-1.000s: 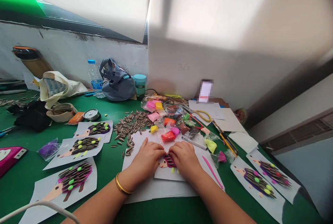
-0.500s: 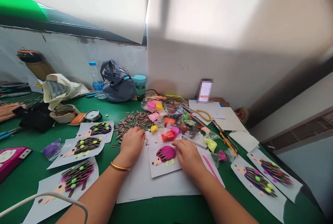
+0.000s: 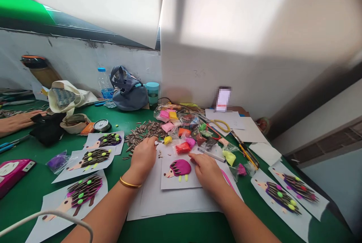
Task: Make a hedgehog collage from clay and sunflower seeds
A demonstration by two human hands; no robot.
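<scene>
A white card [image 3: 169,182] lies on white sheets [image 3: 152,203], bearing a magenta clay hedgehog [image 3: 182,167] with a peach face, green legs and a few seeds on its left part. My left hand [image 3: 144,156], with a gold bracelet at the wrist, is at the front edge of the seed pile [image 3: 147,130]; its fingertips are pinched at a small dark thing, too small to name. My right hand [image 3: 206,167] rests on the card's right edge, fingers bent, what is under them hidden.
Bagged coloured clay [image 3: 183,147] lies behind the card. Finished hedgehog cards [image 3: 94,158] lie left, others [image 3: 279,194] right. Yellow-handled scissors [image 3: 222,125], a bag [image 3: 130,96] and a cup [image 3: 153,94] stand farther back. Another person's hand [image 3: 21,121] is far left.
The card has turned slightly and now lies straighter. My left hand's fingertips have shifted slightly. The other person's hand and the black cloth at the far left have moved right.
</scene>
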